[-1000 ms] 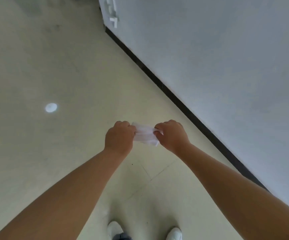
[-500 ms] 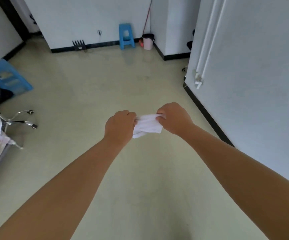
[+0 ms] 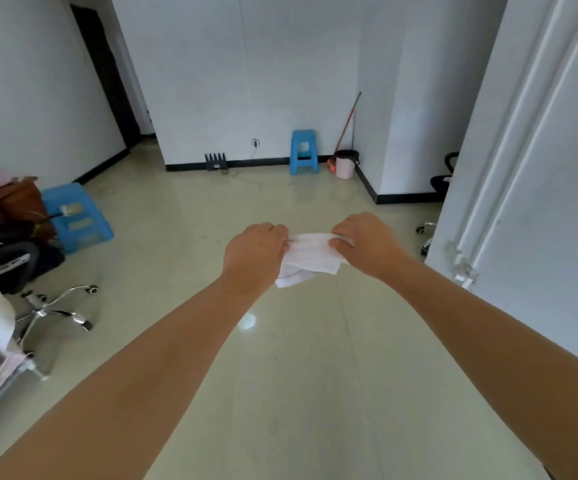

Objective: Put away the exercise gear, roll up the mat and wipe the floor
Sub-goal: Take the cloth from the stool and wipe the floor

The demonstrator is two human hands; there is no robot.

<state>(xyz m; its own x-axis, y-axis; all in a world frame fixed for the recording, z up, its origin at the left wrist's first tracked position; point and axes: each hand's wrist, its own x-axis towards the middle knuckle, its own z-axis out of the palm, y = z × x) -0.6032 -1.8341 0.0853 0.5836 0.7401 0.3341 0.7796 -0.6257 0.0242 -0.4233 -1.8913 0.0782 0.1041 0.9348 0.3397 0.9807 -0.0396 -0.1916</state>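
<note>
A white folded cloth (image 3: 310, 259) is held at chest height in front of me, stretched between both hands. My left hand (image 3: 254, 252) grips its left end and my right hand (image 3: 367, 242) pinches its right end. A loose corner of the cloth hangs down below my left hand. Beneath it lies the pale tiled floor (image 3: 280, 393) with a bright light spot. No mat or exercise gear shows in the head view.
An office chair (image 3: 34, 292) with a chrome wheeled base and piled clothes stands at the left. A blue step stool (image 3: 76, 216) lies beyond it. At the far wall are a blue stool (image 3: 303, 152), a pink bucket (image 3: 345, 164) and a broom. A white wall (image 3: 540, 185) runs along the right.
The view has lifted from the floor at my feet to the room ahead. Both hands have kept hold of the cloth and pulled it a little wider apart.
</note>
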